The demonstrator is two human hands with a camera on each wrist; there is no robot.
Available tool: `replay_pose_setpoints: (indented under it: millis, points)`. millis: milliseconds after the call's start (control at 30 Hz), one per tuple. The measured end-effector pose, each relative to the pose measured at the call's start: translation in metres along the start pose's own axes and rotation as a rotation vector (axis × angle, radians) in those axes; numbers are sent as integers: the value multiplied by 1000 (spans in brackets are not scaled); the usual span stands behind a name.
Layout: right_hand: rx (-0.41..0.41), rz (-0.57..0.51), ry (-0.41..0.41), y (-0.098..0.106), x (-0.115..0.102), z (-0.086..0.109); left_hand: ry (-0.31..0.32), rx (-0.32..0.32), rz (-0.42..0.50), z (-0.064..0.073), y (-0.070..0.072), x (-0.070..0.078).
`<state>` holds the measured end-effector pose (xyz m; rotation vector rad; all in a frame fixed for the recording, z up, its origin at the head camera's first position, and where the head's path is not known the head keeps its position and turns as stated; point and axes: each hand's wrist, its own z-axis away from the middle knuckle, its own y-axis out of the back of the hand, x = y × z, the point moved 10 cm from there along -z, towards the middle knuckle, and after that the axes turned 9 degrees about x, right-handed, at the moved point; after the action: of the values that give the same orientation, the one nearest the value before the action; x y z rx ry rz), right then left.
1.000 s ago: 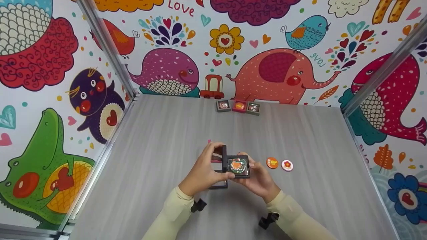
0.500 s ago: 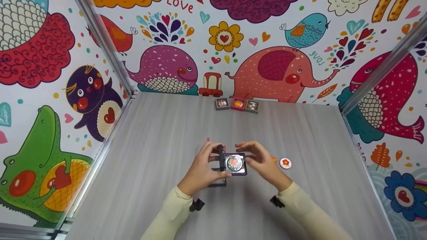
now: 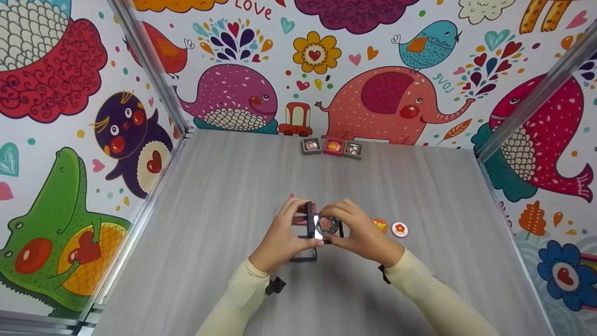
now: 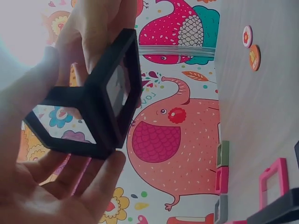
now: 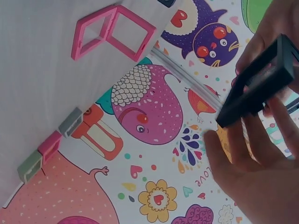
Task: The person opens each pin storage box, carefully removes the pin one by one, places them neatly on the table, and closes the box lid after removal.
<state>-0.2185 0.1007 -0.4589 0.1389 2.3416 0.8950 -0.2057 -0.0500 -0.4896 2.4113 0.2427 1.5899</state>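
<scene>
My left hand (image 3: 280, 235) grips a black hinged display frame (image 4: 112, 107), with fingers on its far side and thumb on its near side. The frame's two halves stand apart like an open book. A round dark badge (image 3: 328, 225) with an orange-red picture sits on the clear film in its right half. Over this half my right hand (image 3: 366, 231) curves, its index finger and thumb at opposite edges of the badge. In the right wrist view, the frame hides part of the right hand's (image 5: 252, 172) fingertips.
An orange badge (image 3: 380, 226) and a white flower badge (image 3: 399, 229) lie right of the hands. Another black frame (image 3: 304, 259) and a pink hinged frame (image 5: 111, 25) are on the table. Small grey (image 3: 311, 153), pink (image 3: 333, 154) and green (image 3: 352, 157) framed boxes stand near the back wall.
My right hand releases the frame's right edge, swings out beside it, then comes back left over the badge. My left hand keeps holding the frame in nearly the same place.
</scene>
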Motion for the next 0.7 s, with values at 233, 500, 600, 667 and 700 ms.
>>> replay_pose_setpoints:
  millis: [233,500,600,667,700]
  points:
    - [228,-79,-40,43,3,-6,57,132,-21,-7,52,-14]
    - [310,-52,-121,74,28,12,261,257,-89,3,120,-90]
    - [304,-33,-152,76,39,22,314,249,-122,8,124,-122]
    - [291,-11,-172,75,47,27,342,238,-132,10,121,-140]
    - [277,5,-185,74,52,29,354,234,-137,11,120,-147]
